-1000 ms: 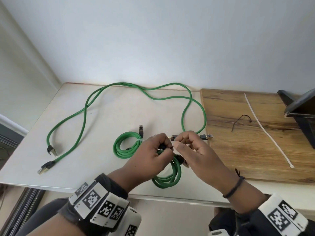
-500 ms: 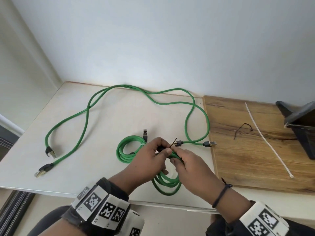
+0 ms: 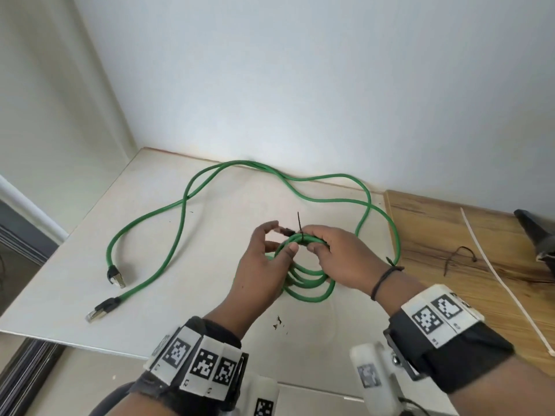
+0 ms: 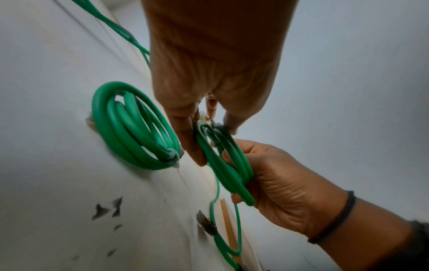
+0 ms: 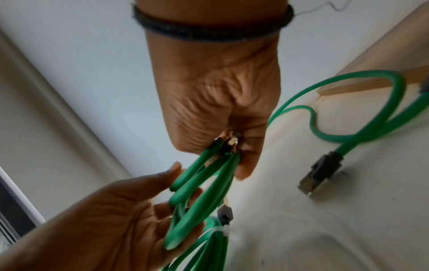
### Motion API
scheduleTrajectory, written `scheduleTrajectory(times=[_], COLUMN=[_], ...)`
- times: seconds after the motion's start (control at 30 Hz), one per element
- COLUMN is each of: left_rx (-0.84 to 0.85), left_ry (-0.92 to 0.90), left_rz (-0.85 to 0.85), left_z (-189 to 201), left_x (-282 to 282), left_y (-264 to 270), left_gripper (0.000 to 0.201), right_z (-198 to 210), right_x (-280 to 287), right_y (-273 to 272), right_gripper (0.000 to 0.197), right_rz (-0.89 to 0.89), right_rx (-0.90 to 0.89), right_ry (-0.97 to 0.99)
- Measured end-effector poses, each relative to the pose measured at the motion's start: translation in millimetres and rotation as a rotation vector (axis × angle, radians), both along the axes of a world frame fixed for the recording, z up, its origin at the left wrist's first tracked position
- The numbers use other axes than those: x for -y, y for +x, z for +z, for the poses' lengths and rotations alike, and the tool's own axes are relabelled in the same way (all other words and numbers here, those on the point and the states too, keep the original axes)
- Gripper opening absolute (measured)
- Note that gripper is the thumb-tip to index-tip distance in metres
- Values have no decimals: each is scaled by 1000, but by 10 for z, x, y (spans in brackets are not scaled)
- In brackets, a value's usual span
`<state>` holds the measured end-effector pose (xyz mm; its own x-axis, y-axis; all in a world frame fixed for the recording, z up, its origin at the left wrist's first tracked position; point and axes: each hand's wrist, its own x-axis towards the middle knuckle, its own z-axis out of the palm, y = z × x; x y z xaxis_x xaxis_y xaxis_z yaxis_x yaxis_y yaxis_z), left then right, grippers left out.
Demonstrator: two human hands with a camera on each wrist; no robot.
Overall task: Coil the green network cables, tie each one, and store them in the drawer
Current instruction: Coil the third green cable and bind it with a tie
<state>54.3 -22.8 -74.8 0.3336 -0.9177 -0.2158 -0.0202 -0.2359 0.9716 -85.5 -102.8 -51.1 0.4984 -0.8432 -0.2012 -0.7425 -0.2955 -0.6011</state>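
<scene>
Two coiled green cables [image 4: 137, 128] are counted; one coil [image 3: 309, 283] is gripped by the right hand [image 3: 345, 259], the left hand [image 3: 258, 265] spread beside it; one loose cable [image 3: 180, 205] lies on the bench [image 3: 75, 280].

pale table [image 3: 210, 295] against plain white wall [image 3: 300, 85].

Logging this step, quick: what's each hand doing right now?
Left hand: open, fingers relaxed against the coiled green cable.
Right hand: gripping the coiled green cable at its black tie.

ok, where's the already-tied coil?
Left wrist view: tied coil lies on the white table, just left of the left hand; hidden in head view.
</scene>
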Motion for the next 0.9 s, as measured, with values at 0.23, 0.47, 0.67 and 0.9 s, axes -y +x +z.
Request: scheduleTrajectory(times=[0.23,0.47,0.67,0.9], left_rx=[-238,-252,-186,-123], left_ry=[9,-6,37,67], left_rz=[262,325,327,307], left_z=[-28,-27,-52,-65], left_x=[100,129,144,143], left_y=[231,310,326,300], left_gripper=[19,12,14,14], right_z=[-72,-213,-350,-469], right_x=[598,947,981,606], right_y=[151,228,64,205], right_gripper=[42,33,39,36], right_rz=[-5,-92,-198,-9], right_rx=[-118,-15,-103,-551], right_ry=[-65,16,19,-364])
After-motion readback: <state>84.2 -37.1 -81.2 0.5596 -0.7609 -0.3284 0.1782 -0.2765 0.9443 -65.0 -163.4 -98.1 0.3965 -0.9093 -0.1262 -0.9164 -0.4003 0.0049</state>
